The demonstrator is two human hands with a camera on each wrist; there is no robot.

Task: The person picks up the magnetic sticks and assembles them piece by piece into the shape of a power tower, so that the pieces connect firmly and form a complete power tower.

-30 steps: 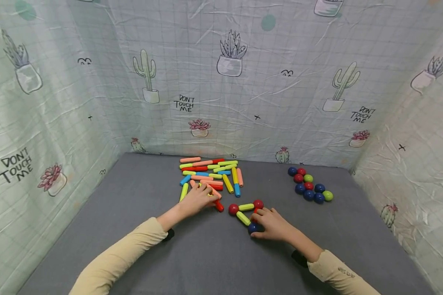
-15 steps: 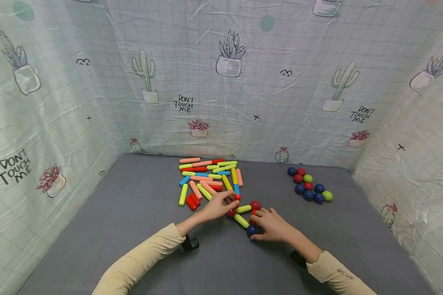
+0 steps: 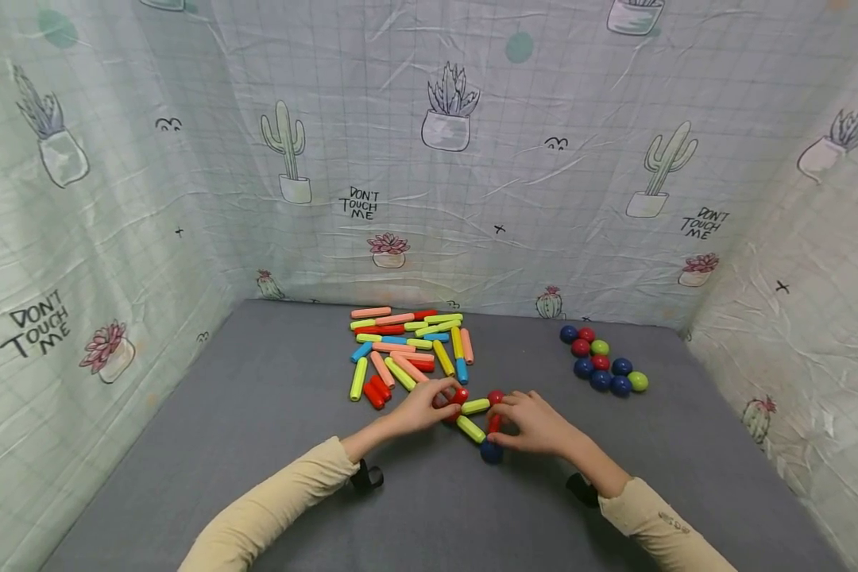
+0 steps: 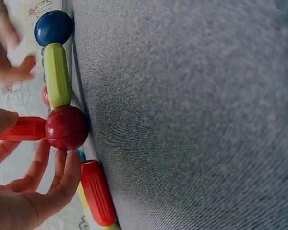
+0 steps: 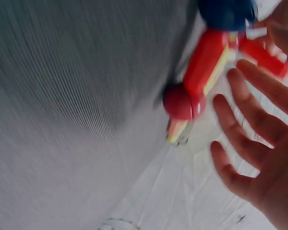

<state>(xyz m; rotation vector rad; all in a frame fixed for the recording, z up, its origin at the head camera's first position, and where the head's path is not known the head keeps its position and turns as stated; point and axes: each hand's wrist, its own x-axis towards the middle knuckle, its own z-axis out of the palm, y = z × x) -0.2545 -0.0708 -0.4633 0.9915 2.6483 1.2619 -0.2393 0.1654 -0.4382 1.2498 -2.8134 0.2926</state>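
The left hand (image 3: 423, 407) pinches a short, ribbed red stick (image 4: 25, 128) that stands upright on a glossy dark red ball (image 4: 67, 127). The right hand (image 3: 536, 426) hovers just beside the same build, fingers parted and loosely bent, holding nothing.

Below them is a counter (image 3: 429, 516) with a grey, woven-looking surface, enclosed behind and on both sides by creased pale fabric (image 3: 207, 159) printed with potted cacti.

The dark red ball forms the left corner of a flat triangle between the hands. A second red ball (image 3: 496, 396) and a dark blue ball (image 3: 491, 452) make its other corners; two lime-green sticks (image 3: 471, 429) and another red stick (image 3: 495, 425) form its sides.

Beyond the left hand lie multicoloured loose sticks (image 3: 393, 347); farther right, near the back edge, sits a cluster of blue, red and green balls (image 3: 600, 362). Grey surface separates the two groups and stretches from the triangle towards the viewer.
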